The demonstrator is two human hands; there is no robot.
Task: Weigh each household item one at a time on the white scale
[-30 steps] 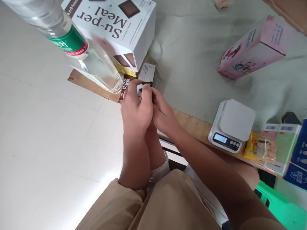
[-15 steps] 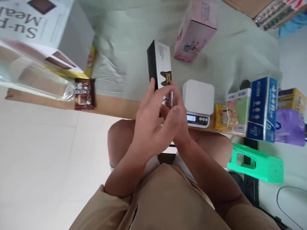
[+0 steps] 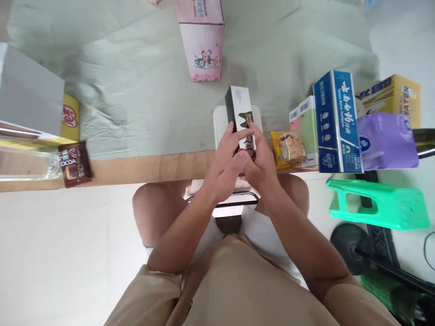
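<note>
Head view: left hand [image 3: 224, 167] and right hand [image 3: 263, 165] pinch the black-and-white carton [image 3: 242, 106] between them, over the white scale [image 3: 220, 121]; grasping is done, releasing not yet.

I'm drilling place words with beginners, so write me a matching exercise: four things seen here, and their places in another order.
1. Black-and-white box
2. Cocoa packet
3. Green stool
4. Pink box

A. Right of both hands
B. On the cloth, beyond the hands
C. Between left hand and right hand
D. At the wooden edge, far left

Pairs: 1-C, 2-D, 3-A, 4-B
</note>
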